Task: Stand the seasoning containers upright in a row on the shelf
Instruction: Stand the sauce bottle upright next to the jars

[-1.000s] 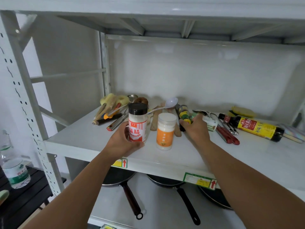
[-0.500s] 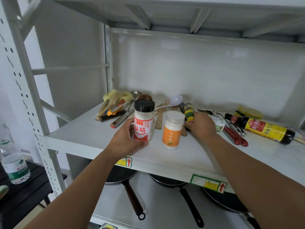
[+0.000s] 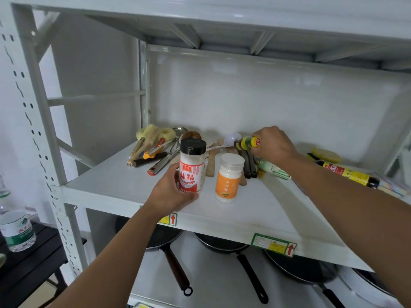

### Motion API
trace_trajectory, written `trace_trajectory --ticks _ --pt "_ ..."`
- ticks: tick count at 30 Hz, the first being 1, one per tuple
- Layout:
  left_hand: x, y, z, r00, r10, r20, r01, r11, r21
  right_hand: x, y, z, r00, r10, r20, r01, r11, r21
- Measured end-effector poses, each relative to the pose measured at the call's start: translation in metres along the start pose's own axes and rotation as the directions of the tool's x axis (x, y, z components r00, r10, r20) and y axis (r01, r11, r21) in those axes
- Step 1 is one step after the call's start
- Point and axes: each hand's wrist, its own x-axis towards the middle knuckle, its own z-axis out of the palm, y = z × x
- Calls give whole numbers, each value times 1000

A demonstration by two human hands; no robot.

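Note:
My left hand [image 3: 170,192] grips a red-and-white jar with a black cap [image 3: 191,168], upright near the front of the white shelf [image 3: 124,185]. Just to its right an orange-labelled jar with a white lid [image 3: 228,177] stands upright on its own. My right hand [image 3: 274,145] holds a small dark bottle with a yellow-green label [image 3: 245,143], lifted off the shelf and lying sideways, cap pointing left. A green-and-white bottle [image 3: 274,170] lies flat below my right wrist. A long dark sauce bottle with a yellow label [image 3: 347,173] lies on its side at the right.
A pile of utensils [image 3: 155,150], a white spoon [image 3: 231,138] and wooden spatulas [image 3: 210,165] crowd the back left of the shelf. A yellow sponge [image 3: 325,154] lies at the back right. Pans [image 3: 224,246] sit on the shelf below. A water bottle [image 3: 16,230] stands at far left.
My right hand has lifted the small dark bottle off the shelf and raised it toward the back. My left hand still holds the red-and-white jar in place.

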Motion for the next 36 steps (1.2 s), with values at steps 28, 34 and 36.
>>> trace_trajectory --ticks 28,34,36 --pt "-104 125 127 960 273 -53 -276 960 -49 -129 19 -124 990 10 140 -49 961 273" --pt "-84 118 151 971 240 -16 -241 969 -49 -125 18 -95 994 -94 51 66 916 395" --pt "-77 117 153 973 228 -23 -229 972 -54 -126 19 -83 995 -98 22 77 883 462"
